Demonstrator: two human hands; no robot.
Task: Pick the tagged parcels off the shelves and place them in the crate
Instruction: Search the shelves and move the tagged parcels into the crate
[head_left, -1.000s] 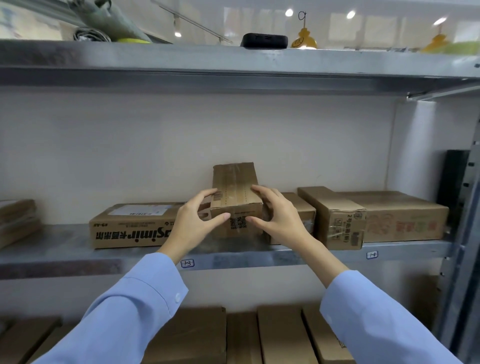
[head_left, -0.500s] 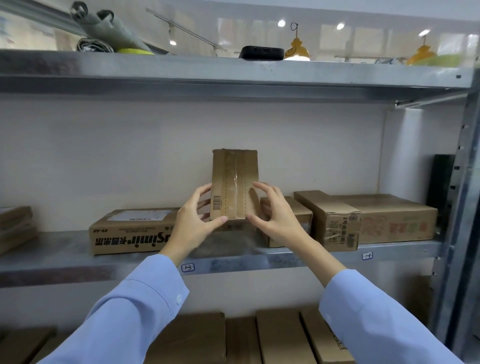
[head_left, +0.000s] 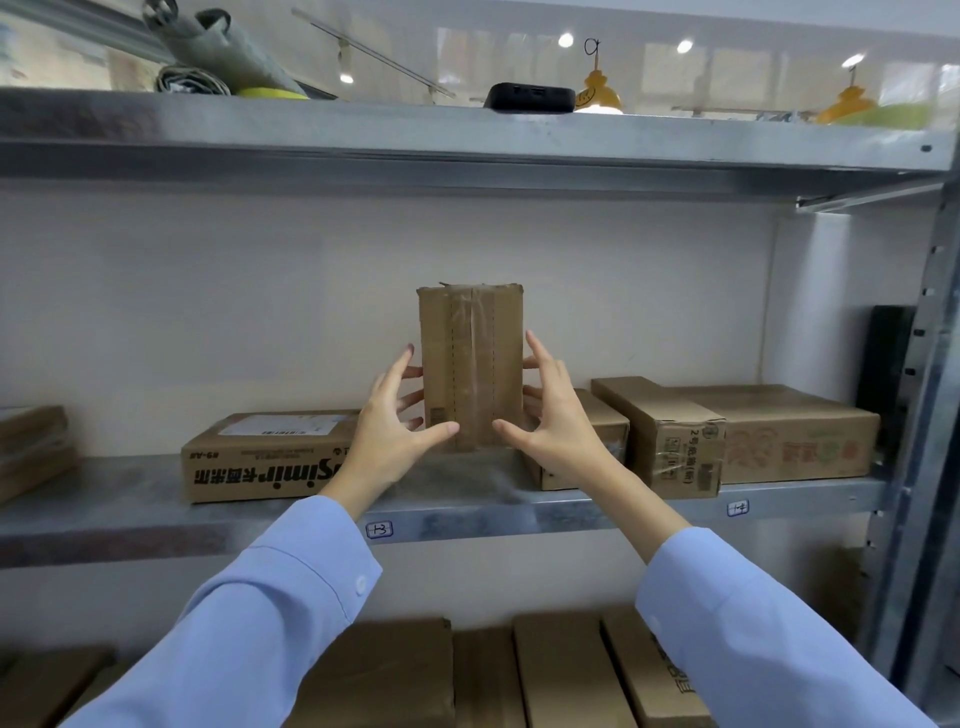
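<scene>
A small brown taped parcel (head_left: 470, 364) stands upright on end on the middle metal shelf (head_left: 571, 512), a barcode low on its front. My left hand (head_left: 395, 426) holds its left side, thumb on the lower front face, fingers spread against the edge. On the right side, my right hand (head_left: 553, 421) mirrors that hold, thumb on the front and index finger raised. The parcel's bottom end appears to rest on the shelf. No crate is in view.
A flat printed box (head_left: 260, 457) lies left of the parcel; a small carton (head_left: 670, 441) and a wide box (head_left: 795, 436) lie to its right. Several more boxes (head_left: 561, 670) fill the shelf below. A steel upright (head_left: 930, 364) bounds the right side.
The parcel has been tipped from lying at an angle to standing on end and moved slightly back. My fingers have spread wider around it.
</scene>
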